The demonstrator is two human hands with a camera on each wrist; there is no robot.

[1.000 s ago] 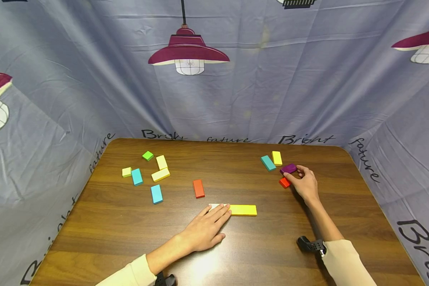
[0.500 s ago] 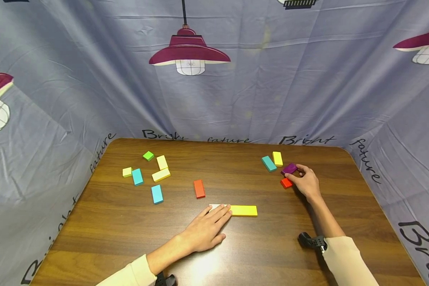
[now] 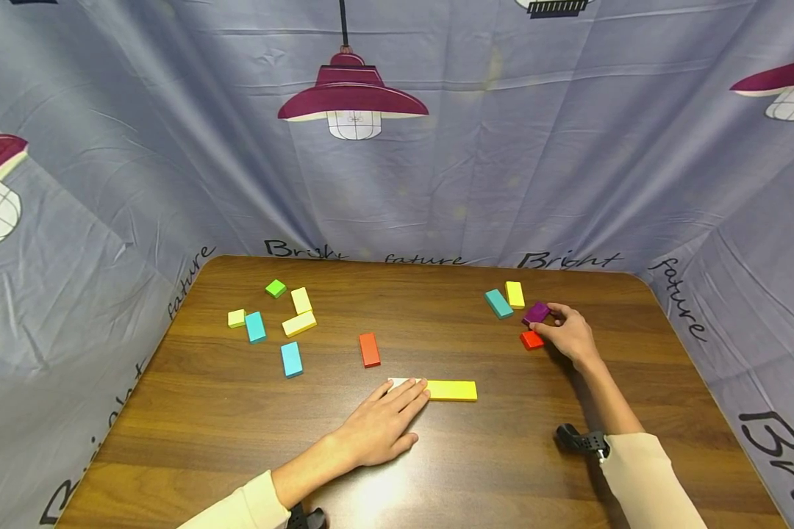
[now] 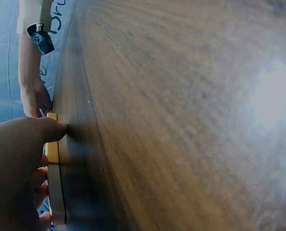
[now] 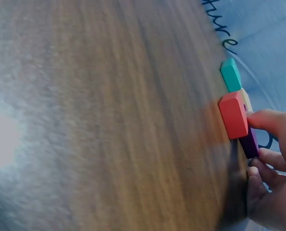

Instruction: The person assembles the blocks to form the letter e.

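Observation:
My left hand (image 3: 380, 430) lies with straight fingers over a white block (image 3: 397, 382) and the left end of the yellow block (image 3: 453, 391), which sit end to end. In the left wrist view the white block (image 4: 56, 195) and yellow block (image 4: 52, 151) show beyond the thumb. At the right of the table, my right hand (image 3: 569, 336) pinches a purple block (image 3: 536, 314) between thumb and forefinger. Close by the thumb lies a small red block (image 3: 532, 340); in the right wrist view this red block (image 5: 233, 115) partly hides the purple block (image 5: 250, 143).
Beyond the right hand lie a teal block (image 3: 498, 303) and a yellow block (image 3: 514, 294). A red block (image 3: 370, 350) lies mid-table. On the left are a green block (image 3: 276, 288), blue blocks (image 3: 292, 359) and pale yellow blocks (image 3: 299, 324). Curtains surround the wooden table (image 3: 476, 470).
The purple block has turned slightly in my right hand's fingers, and the small red block beside it has turned a little. My left hand has stayed in place.

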